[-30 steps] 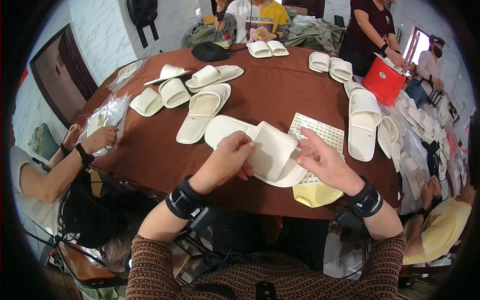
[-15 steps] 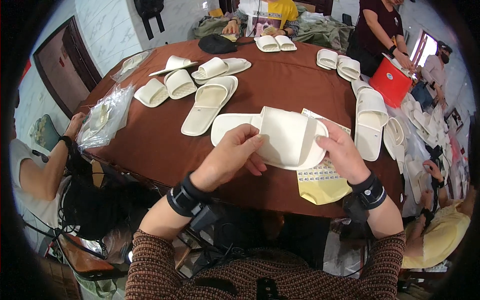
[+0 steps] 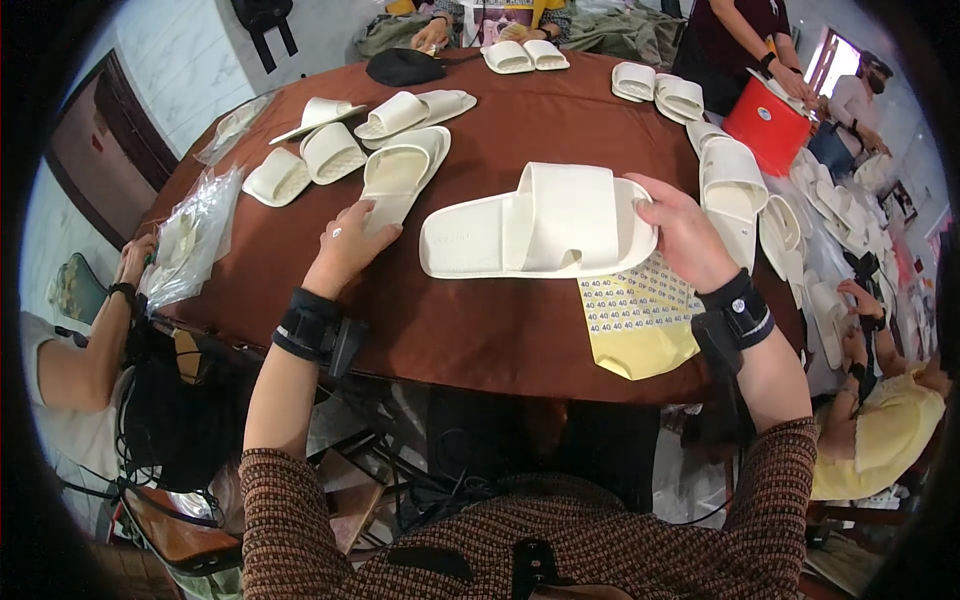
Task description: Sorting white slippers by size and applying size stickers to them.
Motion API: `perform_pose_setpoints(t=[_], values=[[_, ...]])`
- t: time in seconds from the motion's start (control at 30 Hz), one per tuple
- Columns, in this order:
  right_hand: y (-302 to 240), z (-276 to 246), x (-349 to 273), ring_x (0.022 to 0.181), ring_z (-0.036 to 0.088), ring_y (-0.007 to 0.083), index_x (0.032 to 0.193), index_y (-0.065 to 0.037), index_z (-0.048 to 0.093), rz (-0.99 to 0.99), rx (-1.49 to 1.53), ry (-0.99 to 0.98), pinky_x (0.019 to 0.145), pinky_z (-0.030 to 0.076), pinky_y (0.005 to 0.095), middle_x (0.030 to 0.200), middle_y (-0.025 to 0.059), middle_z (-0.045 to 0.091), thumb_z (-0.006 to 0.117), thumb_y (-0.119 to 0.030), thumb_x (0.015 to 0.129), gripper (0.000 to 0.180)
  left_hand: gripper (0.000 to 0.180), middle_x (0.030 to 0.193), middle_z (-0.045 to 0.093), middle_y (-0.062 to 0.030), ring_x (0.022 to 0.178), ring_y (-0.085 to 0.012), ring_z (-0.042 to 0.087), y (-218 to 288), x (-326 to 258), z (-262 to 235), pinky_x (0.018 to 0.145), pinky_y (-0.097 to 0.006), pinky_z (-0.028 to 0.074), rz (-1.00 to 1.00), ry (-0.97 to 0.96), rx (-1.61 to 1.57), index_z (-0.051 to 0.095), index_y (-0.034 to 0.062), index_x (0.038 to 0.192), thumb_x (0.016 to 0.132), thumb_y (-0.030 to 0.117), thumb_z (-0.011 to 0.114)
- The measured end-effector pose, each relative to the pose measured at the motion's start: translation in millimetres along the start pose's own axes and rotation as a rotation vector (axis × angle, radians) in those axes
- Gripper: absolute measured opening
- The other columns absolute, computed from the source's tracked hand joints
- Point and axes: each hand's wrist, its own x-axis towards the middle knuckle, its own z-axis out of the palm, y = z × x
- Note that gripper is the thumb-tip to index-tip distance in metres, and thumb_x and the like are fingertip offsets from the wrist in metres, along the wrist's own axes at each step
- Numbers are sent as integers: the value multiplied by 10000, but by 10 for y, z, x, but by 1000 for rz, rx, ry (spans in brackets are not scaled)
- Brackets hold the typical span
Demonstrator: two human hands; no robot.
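R hand [image 3: 688, 236] pinches slipper [image 3: 568, 210] by toe, prob. for ctrl; L hand [image 3: 346, 244] at 2nd slipper [image 3: 396, 170], left of grip, pinch unclear

yellow sticker sheet [image 3: 640, 335]: rows of dark numerals | red bucket [image 3: 775, 137]: round label [image 3: 764, 114]

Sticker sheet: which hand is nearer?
Right. The right hand, holding a slipper by its toe end, is close to the sheet, near its far right side; the left hand is well off to its left, at another slipper.
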Motion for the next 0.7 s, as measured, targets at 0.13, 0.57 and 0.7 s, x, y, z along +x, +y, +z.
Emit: perform_pose_setpoints(t=[0.13, 0.57, 0.7], values=[[-66, -108, 121, 1060, 594, 187, 1355, 58, 421, 55, 25, 29, 899, 481, 307, 1217, 131, 585, 484, -60, 903, 471, 685, 1227, 564, -213, 1138, -416, 516, 145, 23, -32, 967, -515, 388, -14, -70, 209, 522, 59, 1270, 749, 476, 677], [-336, -303, 707, 1111, 565, 188, 1382, 39, 364, 63, -271, 39, 915, 485, 361, 1272, 130, 551, 598, -196, 916, 573, 552, 1175, 582, -229, 1053, -401, 568, 942, -497, 110, 906, -445, 455, 351, -73, 44, 558, 0, 1181, 753, 311, 717], [-68, -368, 858, 1187, 499, 254, 1420, 106, 230, -101, -129, 118, 974, 433, 378, 1318, 204, 471, 674, -231, 858, 791, 573, 1251, 536, -235, 1068, -414, 554, 1113, -686, 167, 918, -453, 439, 401, -36, 47, 545, 5, 1200, 766, 329, 733]])
